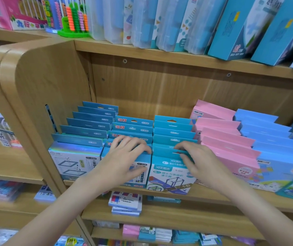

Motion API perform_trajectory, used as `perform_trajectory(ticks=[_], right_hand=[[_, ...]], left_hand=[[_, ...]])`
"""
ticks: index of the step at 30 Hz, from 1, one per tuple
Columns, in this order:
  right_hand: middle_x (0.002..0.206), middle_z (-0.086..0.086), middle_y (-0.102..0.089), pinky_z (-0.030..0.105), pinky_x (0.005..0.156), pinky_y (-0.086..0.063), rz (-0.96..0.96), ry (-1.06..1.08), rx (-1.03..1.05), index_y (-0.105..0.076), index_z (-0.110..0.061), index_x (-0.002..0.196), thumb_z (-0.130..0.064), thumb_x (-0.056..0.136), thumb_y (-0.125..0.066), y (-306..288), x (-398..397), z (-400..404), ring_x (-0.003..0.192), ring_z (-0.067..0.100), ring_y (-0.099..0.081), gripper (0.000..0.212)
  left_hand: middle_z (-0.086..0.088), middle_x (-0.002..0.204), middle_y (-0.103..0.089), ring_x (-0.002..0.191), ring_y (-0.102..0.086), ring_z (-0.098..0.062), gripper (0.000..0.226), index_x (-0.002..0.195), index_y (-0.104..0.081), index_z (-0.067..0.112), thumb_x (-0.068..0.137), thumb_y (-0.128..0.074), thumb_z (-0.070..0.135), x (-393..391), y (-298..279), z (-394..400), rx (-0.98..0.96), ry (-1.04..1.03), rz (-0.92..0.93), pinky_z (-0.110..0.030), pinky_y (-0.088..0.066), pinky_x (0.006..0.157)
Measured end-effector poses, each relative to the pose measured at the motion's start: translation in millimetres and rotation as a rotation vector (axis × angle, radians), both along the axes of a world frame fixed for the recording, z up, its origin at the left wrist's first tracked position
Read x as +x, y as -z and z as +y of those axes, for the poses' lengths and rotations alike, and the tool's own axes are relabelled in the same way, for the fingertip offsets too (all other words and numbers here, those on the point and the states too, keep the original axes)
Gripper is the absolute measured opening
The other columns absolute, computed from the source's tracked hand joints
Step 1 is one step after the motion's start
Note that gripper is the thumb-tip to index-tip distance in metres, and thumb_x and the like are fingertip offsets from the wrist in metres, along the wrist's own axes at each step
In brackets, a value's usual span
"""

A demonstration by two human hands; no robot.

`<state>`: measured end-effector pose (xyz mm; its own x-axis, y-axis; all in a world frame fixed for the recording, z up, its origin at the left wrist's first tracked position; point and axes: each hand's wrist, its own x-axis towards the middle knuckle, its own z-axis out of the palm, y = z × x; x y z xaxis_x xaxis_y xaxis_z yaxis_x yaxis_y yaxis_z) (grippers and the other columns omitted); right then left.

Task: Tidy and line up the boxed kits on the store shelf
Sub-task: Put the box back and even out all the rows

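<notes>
Head view of a wooden store shelf (204,197) crossing the middle of the frame, with boxed kits standing in rows that run from front to back. At centre left, the left hand (124,157) lies over the front box of the second row (143,170), a blue box marked CY-0159; its fingers curl over the top edge of that box and its thumb lies against the front face, so the grip is closed on the box. At centre right, the right hand (195,157) pinches the blue hang tab of the front box of the third row (170,176), a white and blue box printed with a wire-frame drawing, so this grip is also closed on its box. The two held boxes stand just beside each other at the front edge of the shelf, upright or nearly so. To the left of them, a row of boxes with shiny blue tops (81,132) stands against the rounded wooden side panel (41,82). To the right, a row of pink boxes (227,139) and a row of light blue boxes (273,139) lean back toward the rear wall. On the shelf above, at the top of the frame, stand clear plastic cases (142,20), tall blue boxes (239,27) and a green abacus (74,18). Below, at lower centre, a small stack of flat packs (126,203) lies on the next shelf down.
</notes>
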<state>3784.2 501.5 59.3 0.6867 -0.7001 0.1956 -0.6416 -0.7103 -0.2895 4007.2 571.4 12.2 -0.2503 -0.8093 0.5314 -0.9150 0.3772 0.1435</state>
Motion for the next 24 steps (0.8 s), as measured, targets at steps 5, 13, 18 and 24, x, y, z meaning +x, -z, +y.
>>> perform_trajectory(ticks=[5,13,18,24], right_hand=[[0.096,-0.010,-0.061,0.002,0.071,-0.036,-0.137,-0.052,-0.045,-0.061,-0.016,0.104,-0.017,0.085,-0.063,-17.6,-14.9,-11.7,0.081,-0.014,-0.046,0.020],[0.114,-0.001,-0.060,0.016,0.086,-0.034,0.140,-0.098,-0.098,-0.059,-0.015,0.114,-0.019,0.090,-0.055,-26.5,1.3,-46.6,0.100,0.009,-0.050,0.025],[0.115,0.003,-0.064,0.029,0.085,-0.045,0.279,-0.137,-0.039,-0.058,-0.015,0.116,-0.013,0.093,-0.046,-22.8,9.6,-49.3,0.101,0.018,-0.058,0.026],[0.102,0.001,-0.066,0.028,0.076,-0.045,0.259,-0.183,0.021,-0.061,-0.014,0.102,-0.013,0.092,-0.049,-23.9,8.4,-51.5,0.083,0.012,-0.054,0.015]], left_hand=[[0.010,0.117,-0.052,0.112,-0.040,-0.006,0.044,0.114,-0.044,0.029,0.080,-0.048,0.056,-16.6,-7.5,-1.1,-0.029,-0.003,0.103,-0.031,-0.015,0.107],[0.012,0.097,-0.061,0.100,-0.048,-0.007,0.052,0.110,-0.047,0.027,0.073,-0.043,0.062,-31.5,-5.0,-11.6,-0.043,-0.053,-0.098,-0.036,-0.016,0.106],[0.005,0.105,-0.060,0.103,-0.046,-0.011,0.051,0.109,-0.051,0.023,0.075,-0.045,0.059,-30.5,2.4,-15.0,-0.093,-0.055,-0.095,-0.036,-0.020,0.104],[-0.001,0.132,-0.046,0.118,-0.041,-0.019,0.056,0.119,-0.052,0.019,0.077,-0.048,0.056,-31.3,4.9,-11.2,-0.080,-0.063,-0.062,-0.037,-0.019,0.105]])
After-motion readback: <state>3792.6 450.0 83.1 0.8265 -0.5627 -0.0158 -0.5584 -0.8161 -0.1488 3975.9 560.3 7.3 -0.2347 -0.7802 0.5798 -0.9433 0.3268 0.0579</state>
